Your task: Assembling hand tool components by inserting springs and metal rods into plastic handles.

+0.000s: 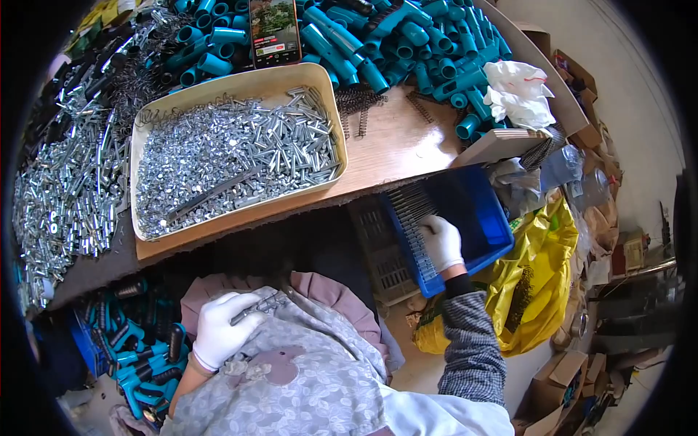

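Over the lap, above a grey leaf-patterned apron [320, 392], the gloved left hand [227, 328] pinches a slim metal piece [249, 312] between thumb and fingers — its exact shape is too small to tell. Near it, at the lower left, turquoise-and-black tool parts [142, 376] lie heaped below the table's edge. Farther out to the right, the gloved right hand [442, 245] reaches into a blue bin [469, 200], its fingers curled at a row of metal pins [413, 221] lined up along the bin's left side — whether they grasp one I cannot tell. A yellow sack [547, 265] lies just beside the bin. Beyond, on the wooden table [396, 131], a cream tray [254, 78] holds loose metal bits, with more metal pieces [73, 203] piled to its left. Farthest off, a phone [275, 33] sits at the tray's back rim, turquoise tubes [414, 36] heaped on both sides of it
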`<state>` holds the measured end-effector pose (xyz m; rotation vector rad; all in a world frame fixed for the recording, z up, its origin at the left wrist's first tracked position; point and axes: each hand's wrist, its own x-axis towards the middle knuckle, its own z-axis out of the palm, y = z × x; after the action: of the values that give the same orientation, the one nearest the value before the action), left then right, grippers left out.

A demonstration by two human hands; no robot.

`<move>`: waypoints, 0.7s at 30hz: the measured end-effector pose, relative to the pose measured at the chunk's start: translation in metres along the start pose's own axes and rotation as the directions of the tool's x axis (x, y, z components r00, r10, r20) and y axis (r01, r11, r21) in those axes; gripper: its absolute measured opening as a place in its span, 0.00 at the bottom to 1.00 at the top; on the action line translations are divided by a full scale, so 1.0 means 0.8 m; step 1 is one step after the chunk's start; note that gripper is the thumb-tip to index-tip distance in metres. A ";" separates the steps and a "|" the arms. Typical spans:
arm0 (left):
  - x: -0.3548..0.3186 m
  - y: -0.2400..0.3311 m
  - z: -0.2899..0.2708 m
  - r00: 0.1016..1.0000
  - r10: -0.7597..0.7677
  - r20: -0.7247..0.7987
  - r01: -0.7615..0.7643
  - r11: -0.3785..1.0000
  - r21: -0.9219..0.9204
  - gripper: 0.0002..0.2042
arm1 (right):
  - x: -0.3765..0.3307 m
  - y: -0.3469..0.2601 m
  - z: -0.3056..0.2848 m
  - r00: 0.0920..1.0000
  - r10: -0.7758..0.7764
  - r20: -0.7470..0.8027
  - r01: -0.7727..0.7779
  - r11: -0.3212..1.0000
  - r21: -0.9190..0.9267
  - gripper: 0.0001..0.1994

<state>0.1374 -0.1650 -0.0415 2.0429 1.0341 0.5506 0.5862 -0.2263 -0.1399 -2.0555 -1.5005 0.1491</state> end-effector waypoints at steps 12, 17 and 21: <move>0.001 0.020 0.019 1.000 -0.007 -0.026 0.004 0.996 -0.091 0.16 | -0.061 0.079 0.022 0.911 0.032 0.410 0.186 0.857 -0.480 0.06; -0.004 0.024 0.017 0.999 -0.025 -0.046 0.021 0.997 -0.072 0.16 | -0.060 0.072 0.027 0.904 0.031 0.426 0.226 0.811 -0.539 0.05; -0.014 0.017 0.013 0.995 0.018 -0.100 -0.024 0.998 -0.056 0.16 | -0.062 0.071 0.035 0.908 -0.008 0.420 0.283 0.750 -0.597 0.07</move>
<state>0.1444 -0.1842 -0.0379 1.9951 1.0442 0.6911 0.6042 -0.2713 -0.2038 -2.5284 -2.2057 -0.0404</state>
